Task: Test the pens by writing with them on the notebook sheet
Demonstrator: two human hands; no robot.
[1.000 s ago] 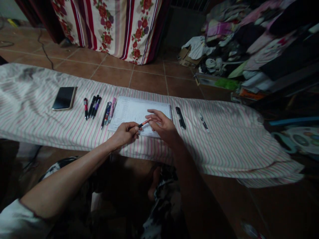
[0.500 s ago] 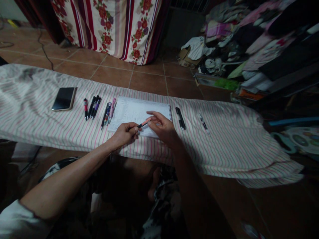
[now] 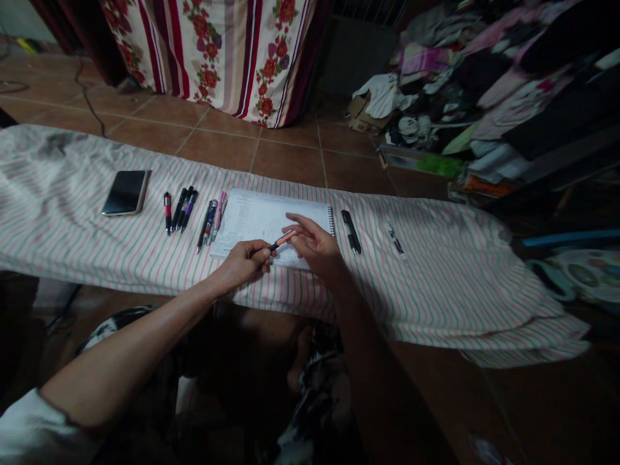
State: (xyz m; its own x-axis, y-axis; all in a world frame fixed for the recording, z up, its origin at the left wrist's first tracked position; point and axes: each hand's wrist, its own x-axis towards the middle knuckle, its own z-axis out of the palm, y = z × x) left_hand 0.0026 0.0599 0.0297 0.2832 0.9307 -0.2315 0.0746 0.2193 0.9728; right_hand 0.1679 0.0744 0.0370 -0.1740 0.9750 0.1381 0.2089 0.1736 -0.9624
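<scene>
Over the notebook's near edge, my left hand (image 3: 250, 258) is closed around the black end of a slim black-and-orange pen (image 3: 282, 241). My right hand (image 3: 314, 244) pinches the pen's orange end between thumb and finger, its other fingers stretched out. The pen slants up to the right between both hands. Beneath them lies a spiral notebook (image 3: 276, 210), its page marked with writing and its wire binding on the right; my hands cover part of the page.
Several pens (image 3: 183, 210) lie left of the notebook, others (image 3: 211, 223) against its left edge. A black pen (image 3: 351, 231) and a clear pen (image 3: 397, 241) lie to the right. A phone (image 3: 126, 192) rests farther left on the striped cloth (image 3: 450, 271).
More of the pen's orange part shows between my hands now. My right fingers have shifted slightly along its end; the other things stay where they were.
</scene>
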